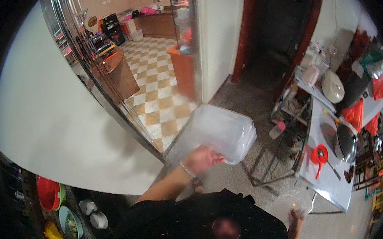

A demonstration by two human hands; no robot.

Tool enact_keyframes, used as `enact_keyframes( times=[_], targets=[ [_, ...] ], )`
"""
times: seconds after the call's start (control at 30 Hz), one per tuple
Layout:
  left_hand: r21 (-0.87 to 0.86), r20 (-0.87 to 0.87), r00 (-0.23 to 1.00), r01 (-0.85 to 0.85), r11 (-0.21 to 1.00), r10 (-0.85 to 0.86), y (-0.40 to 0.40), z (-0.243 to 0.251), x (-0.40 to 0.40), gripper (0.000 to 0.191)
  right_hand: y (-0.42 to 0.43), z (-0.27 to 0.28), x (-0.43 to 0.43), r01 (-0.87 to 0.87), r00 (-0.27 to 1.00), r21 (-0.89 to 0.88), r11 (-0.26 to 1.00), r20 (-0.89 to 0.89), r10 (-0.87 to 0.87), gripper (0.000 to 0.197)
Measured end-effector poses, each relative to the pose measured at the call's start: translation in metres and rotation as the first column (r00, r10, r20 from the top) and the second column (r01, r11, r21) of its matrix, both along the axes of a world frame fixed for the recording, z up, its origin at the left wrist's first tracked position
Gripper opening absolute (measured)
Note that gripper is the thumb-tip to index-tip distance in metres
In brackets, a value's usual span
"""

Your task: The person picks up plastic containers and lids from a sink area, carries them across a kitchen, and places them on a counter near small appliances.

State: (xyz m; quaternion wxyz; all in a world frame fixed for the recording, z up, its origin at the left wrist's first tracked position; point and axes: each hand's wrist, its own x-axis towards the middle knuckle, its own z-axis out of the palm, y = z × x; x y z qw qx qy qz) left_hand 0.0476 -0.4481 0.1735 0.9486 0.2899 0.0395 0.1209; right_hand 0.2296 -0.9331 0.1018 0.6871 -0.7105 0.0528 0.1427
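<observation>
My left hand point(201, 159), with a light bracelet at the wrist, grips the near edge of a clear plastic container point(223, 130), which seems to be a stack of several or a box with its lid. The container is held over the grey floor in front of me, near a doorway. Low at the right, my right hand point(296, 215) is closed on a clear plastic bag point(290, 200), which hangs near the leg of a table. Part of the right hand is hidden by the bag and blur.
At the right stands a metal-framed table point(326, 180) with a red ladle point(319, 155), a metal spoon and a pan lid point(347, 142). A white wall point(58, 120) is at the left. Bowls point(71, 223) and cups point(98, 220) stand low at the left. A doorway opens onto a checkered floor point(154, 89).
</observation>
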Motion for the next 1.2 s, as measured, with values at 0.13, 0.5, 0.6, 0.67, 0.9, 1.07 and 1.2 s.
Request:
enact_keyframes(
  times=[0.13, 0.5, 0.6, 0.67, 0.9, 1.07, 1.2],
  targets=[
    [-0.063, 0.066, 0.998, 0.009, 0.998, -0.005, 0.084, -0.011, -0.009, 0.034, 0.098, -0.046, 0.036, -0.068, 0.964, -0.907, 0.416, 0.048, 0.261, 0.055],
    [-0.061, 0.220, 0.936, -0.269, 0.961, 0.276, 0.304, -0.012, -0.013, 0.029, 0.361, -0.084, 0.124, -0.311, 0.862, -0.950, -0.021, -0.292, 0.414, 0.056],
    [-0.196, 0.096, 0.919, -0.358, 0.913, 0.382, 0.366, -0.030, -0.010, 0.028, 0.458, -0.085, 0.155, -0.330, 0.818, -0.943, -0.045, -0.309, 0.485, 0.055],
    [-0.188, 0.021, 0.875, -0.472, 0.861, 0.484, 0.408, -0.039, -0.005, 0.029, 0.528, -0.089, 0.177, -0.338, 0.783, -0.939, -0.065, -0.318, 0.534, 0.055],
    [-0.156, -0.036, 0.770, -0.634, 0.757, 0.637, 0.569, -0.030, -0.023, 0.037, 0.878, -0.116, 0.225, -0.222, 0.156, -0.972, 0.080, 0.046, 0.987, 0.050],
    [-0.159, 0.003, 0.661, -0.741, 0.653, 0.751, 0.694, -0.047, -0.026, 0.035, 1.137, -0.034, 0.168, -0.545, -0.017, -0.816, 0.193, 0.240, 0.971, 0.056],
    [-0.135, 0.055, 0.637, -0.758, 0.638, 0.769, 0.801, -0.028, -0.031, 0.033, 1.316, -0.008, 0.114, -0.667, -0.153, -0.719, 0.195, 0.388, 0.909, 0.056]
  ],
)
